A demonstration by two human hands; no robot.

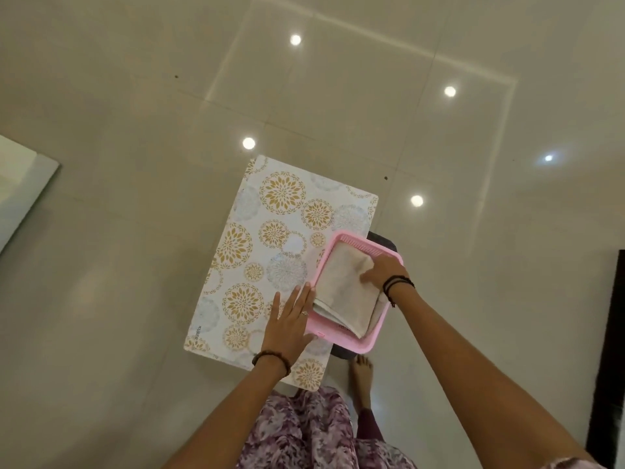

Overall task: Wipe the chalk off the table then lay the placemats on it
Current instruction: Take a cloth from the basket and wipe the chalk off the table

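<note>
A: Pink basket (pixel 351 346), plastic, sits at the near right corner of the counter (pixel 384 240), partly over the placemat (pixel 270 252) w/ the gold & grey flower print.

B: What's in it?

A: Folded beige cloths (pixel 348 292), stacked. Can't tell if they're more placemats or wiping cloths.

B: Hands?

A: Right hand (pixel 382 269) is inside the basket, on top of the stack at its far right side, fingers bent down onto the fabric. Whether it pinches the cloth or only presses, can't tell. Left hand (pixel 291 323) lies flat, fingers straight, released, palm on the placemat & fingertips against the basket's left rim.

B: Placemat position?

A: Spread flat, covers nearly all the counter; only a dark strip of counter shows at the far right edge & under the basket near the front. Near left corner of the mat has small printed lettering.

B: Anything else?

A: Dark bead bracelets on both wrists, ring on the left hand. Glossy tile floor (pixel 135 231) around, w/ ceiling lights reflected in it. Bare foot (pixel 362 377) by the near right corner.
</note>
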